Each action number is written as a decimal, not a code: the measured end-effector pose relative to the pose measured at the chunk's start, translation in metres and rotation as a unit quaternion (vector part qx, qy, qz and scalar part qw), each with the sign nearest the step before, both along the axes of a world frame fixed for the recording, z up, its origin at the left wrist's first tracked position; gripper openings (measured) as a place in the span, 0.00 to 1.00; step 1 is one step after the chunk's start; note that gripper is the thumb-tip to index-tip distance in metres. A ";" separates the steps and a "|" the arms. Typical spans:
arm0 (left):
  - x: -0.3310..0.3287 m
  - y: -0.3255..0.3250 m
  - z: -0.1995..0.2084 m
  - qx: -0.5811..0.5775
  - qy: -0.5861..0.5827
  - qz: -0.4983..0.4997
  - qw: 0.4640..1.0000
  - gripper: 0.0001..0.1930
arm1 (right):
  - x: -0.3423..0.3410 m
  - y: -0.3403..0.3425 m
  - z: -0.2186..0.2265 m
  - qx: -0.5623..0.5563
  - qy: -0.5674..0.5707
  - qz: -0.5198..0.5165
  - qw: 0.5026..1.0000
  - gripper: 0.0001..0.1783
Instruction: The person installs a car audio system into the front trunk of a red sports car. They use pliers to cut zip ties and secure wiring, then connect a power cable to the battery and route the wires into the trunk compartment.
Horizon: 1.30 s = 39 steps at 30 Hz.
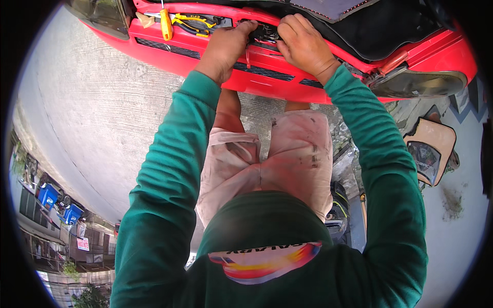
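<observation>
A black metal latch mechanism point(265, 34) sits in an opening at the middle of a red car's front panel point(226, 84). My left hand point(226, 50) is closed at its left side, the thumb laid on it and the other fingers mostly hidden. My right hand point(305, 45) curls its fingers against the right end of the same mechanism; its fingertips are partly out of sight. Left of my left hand, a screwdriver point(166, 24) with a yellow handle and yellow-and-black pliers point(193, 23) rest on the panel. A thin red strip point(248, 56) hangs below the mechanism.
Black lining point(370, 38) shows under the car's raised front edge. A headlight point(423, 83) lies to the right. On the ground at right are a tan-and-black bag point(432, 149) and a dark bag point(336, 210). Rough concrete point(118, 92) stretches left.
</observation>
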<state>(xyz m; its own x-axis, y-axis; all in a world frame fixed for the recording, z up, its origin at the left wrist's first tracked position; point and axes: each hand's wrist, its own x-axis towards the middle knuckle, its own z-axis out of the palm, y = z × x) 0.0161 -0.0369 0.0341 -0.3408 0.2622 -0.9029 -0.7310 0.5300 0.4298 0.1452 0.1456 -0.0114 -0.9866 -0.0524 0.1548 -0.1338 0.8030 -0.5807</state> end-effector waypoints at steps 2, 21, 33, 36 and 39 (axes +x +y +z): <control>0.007 -0.009 -0.008 0.040 -0.023 0.052 0.998 0.18 | 0.002 0.000 0.001 0.005 0.000 0.018 1.000 0.17; -0.023 -0.015 -0.016 0.089 -0.164 -0.059 0.981 0.17 | -0.004 -0.002 0.028 0.007 -0.107 0.008 0.994 0.15; -0.050 -0.006 -0.024 -0.017 -0.062 -0.188 0.980 0.27 | -0.017 -0.031 0.017 0.056 -0.080 -0.062 0.993 0.16; -0.048 -0.013 -0.032 -0.016 -0.055 -0.194 0.979 0.28 | -0.014 -0.035 0.015 0.064 -0.071 -0.078 0.992 0.13; -0.040 -0.009 -0.022 -0.018 -0.038 -0.186 0.982 0.28 | -0.008 -0.034 0.016 0.054 -0.092 -0.097 0.989 0.13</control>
